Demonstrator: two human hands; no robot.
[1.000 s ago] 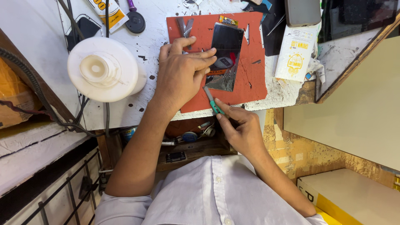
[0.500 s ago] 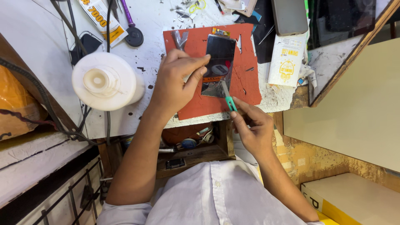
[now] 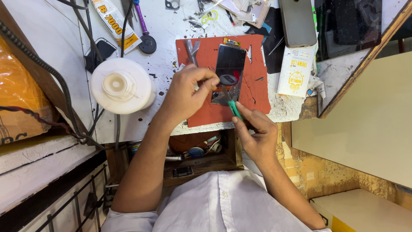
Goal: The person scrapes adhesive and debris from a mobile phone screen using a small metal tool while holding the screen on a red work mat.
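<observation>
While the left hand (image 3: pixel 186 94) pinches the lower edge of the dark phone screen (image 3: pixel 229 71) lying on the red mat (image 3: pixel 257 92) on the counter (image 3: pixel 165 51), the right hand (image 3: pixel 255 135) grips a green-handled tool (image 3: pixel 234 108) touching that screen.

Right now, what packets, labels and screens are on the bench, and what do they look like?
Glue tube: top left, white with an orange label.
Phone screen: on the red mat, dark, glossy rectangle.
Paper packet: right of the mat, white with yellow print.
Phone: top right, grey back up.
</observation>
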